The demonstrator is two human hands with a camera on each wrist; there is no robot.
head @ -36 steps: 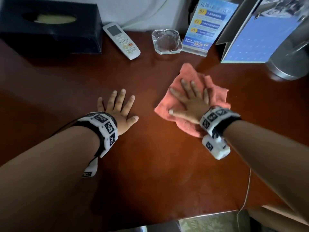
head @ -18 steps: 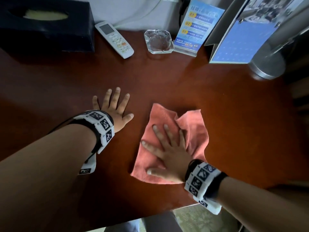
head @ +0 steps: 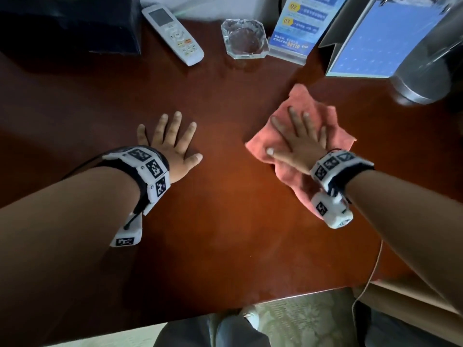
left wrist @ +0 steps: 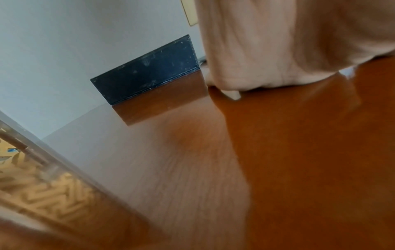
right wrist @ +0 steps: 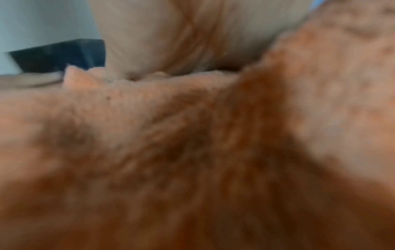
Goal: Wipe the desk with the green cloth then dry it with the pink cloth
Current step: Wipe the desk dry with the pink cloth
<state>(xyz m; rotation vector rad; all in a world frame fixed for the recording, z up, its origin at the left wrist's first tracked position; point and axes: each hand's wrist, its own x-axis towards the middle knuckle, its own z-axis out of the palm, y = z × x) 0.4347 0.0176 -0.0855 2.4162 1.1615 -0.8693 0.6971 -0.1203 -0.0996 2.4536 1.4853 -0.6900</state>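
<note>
The pink cloth (head: pixel 308 108) lies crumpled on the reddish-brown desk (head: pixel 225 221), right of centre. My right hand (head: pixel 298 139) presses flat on it with straight, spread fingers. In the right wrist view the pink cloth (right wrist: pixel 171 143) fills the frame, blurred, under my palm (right wrist: pixel 171 33). My left hand (head: pixel 170 144) rests flat on the bare desk to the left of the cloth, fingers spread, holding nothing. The left wrist view shows my left palm (left wrist: pixel 278 42) against the desk (left wrist: pixel 299 152). No green cloth is in view.
Along the back edge stand a dark tissue box (head: pixel 70 23), a white remote (head: pixel 172 33), a glass ashtray (head: pixel 244 38), a blue sign holder (head: pixel 298 26), a blue calendar (head: pixel 383 38) and a metal lamp base (head: pixel 431 71). A thin cord (head: pixel 370 279) hangs off the front right edge.
My right hand has swept the pink cloth from the front of the desk back to the far right, near the calendar. My left hand has stayed flat in place.
</note>
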